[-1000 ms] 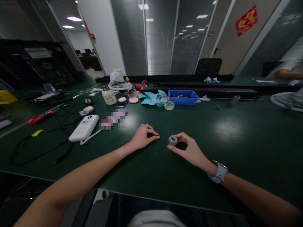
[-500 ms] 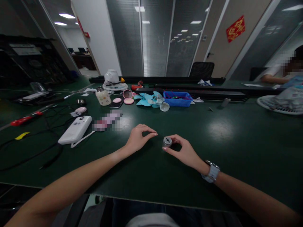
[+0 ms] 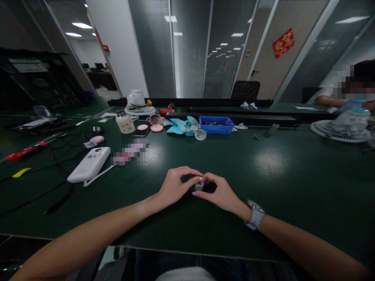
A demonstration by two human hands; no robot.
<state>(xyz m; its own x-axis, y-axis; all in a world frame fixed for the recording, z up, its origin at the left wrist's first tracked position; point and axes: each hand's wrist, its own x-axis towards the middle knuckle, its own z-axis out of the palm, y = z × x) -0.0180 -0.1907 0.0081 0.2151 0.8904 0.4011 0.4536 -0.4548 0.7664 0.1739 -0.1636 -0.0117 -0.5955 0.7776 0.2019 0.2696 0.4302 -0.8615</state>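
Note:
In the head view, a small silver metal cylinder (image 3: 199, 186), which looks like a small electric motor, stands upright on the dark green tabletop. My right hand (image 3: 224, 192) grips it from the right, thumb on the near side and fingers behind. Over its top end, my left hand (image 3: 178, 184) has thumb and forefinger in a pinch. Whatever lies between those left fingertips is too small to make out, and they hide part of the cylinder's top.
Left of my hands lie a white power bank (image 3: 89, 164) and black cables. Farther back are a patterned bottle (image 3: 125, 123), light-blue fan blades (image 3: 181, 125) and a blue bin (image 3: 216, 127). Another person (image 3: 331, 95) sits at far right behind a white fan grille (image 3: 336, 132).
My left hand has moved right, bringing its pinched fingertips from beside the cylinder onto its top. The right hand still grips the cylinder, now slightly left in view; the camera view has shifted a little.

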